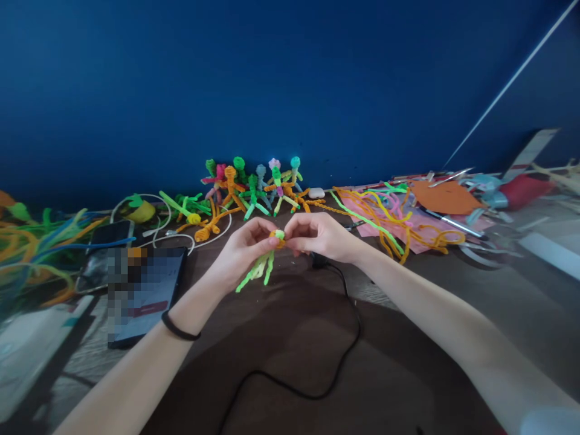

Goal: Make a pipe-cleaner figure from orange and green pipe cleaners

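Your left hand (pixel 238 249): thumb and fingers pinching small fuzzy figure (pixel 259 267); light-green limbs hang below grip. Your right hand (pixel 319 235): thumb and fingertips pinched at figure's orange part. Figure located between your hands, above dark surface (pixel 290 338). Beyond hands, near blue wall (pixel 290 78): group of coloured fuzzy figures (pixel 252 192). Right of hands: loose orange strands (pixel 394 238), pink sheets beneath. Left of hands: flat-screen device (pixel 170 281). Nearer you than hands: black cable (pixel 357 320), curving across surface.
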A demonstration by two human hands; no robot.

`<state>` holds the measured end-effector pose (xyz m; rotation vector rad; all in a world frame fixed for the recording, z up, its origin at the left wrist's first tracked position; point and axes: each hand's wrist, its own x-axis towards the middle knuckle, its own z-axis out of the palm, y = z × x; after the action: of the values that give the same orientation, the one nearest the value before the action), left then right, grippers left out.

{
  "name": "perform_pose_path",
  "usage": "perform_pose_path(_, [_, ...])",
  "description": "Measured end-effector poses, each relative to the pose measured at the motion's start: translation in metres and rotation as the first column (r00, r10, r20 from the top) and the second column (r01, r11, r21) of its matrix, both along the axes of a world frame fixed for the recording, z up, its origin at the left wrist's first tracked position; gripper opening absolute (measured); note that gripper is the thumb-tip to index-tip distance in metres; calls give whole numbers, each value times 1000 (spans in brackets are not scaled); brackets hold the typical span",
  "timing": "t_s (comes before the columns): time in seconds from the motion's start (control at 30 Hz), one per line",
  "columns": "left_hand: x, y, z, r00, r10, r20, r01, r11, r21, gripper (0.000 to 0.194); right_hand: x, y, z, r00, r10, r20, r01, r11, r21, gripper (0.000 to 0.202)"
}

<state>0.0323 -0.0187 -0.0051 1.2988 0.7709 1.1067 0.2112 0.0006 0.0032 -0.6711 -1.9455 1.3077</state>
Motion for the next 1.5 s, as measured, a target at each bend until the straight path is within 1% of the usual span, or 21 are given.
perform_pose_path(0.13, [3,-1,1,997,78,-20,-76,994,75,21,0,-1,2,999,-39,18,38,999,34,9])
perform_pose_path(0.3, [4,-2,4,980,183,-73,-177,980,88,26,-1,-4,3,997,-80,19,78,993,87,10])
perform_pose_path(0.43, [5,-5,7,967,210,-145,-196,975,103,21,-2,-6,4,994,-108,8,107,989,106,11])
perform_pose_path(0.6, [8,-8,11,933,260,-247,-246,965,86,25,-2,-5,3,987,-152,42,146,980,133,11])
perform_pose_path(0.67, [8,-7,9,931,263,-255,-254,965,67,27,-3,-5,3,985,-164,46,157,979,133,11])
perform_pose_path(0.8, [6,-6,5,956,214,-200,-218,976,1,26,-3,-3,0,986,-166,21,163,981,105,17])
perform_pose_path(0.93, [9,-7,7,956,220,-193,-229,973,-27,26,-4,-3,-2,990,-140,-34,142,986,83,25])
perform_pose_path(1.1, [11,-8,9,958,216,-191,-226,974,-33,24,-3,-3,-2,993,-114,-40,117,989,95,21])
perform_pose_path(1.23, [8,-6,6,977,177,-118,-185,981,-60,22,-3,-5,-2,994,-104,-40,109,983,149,17])
perform_pose_path(1.3, [7,-4,5,986,155,-65,-160,983,-93,21,-3,-6,-3,991,-134,-20,135,966,218,13])
perform_pose_path(1.37, [5,-3,4,990,141,-14,-142,981,-133,20,-3,-6,-4,981,-196,4,184,927,326,9])
perform_pose_path(1.43, [5,-2,4,990,138,34,-131,977,-167,20,-4,-6,-5,963,-267,28,226,863,452,5])
perform_pose_path(1.5, [4,-1,3,988,144,60,-131,974,-187,20,-4,-5,-8,945,-324,52,239,789,567,5])
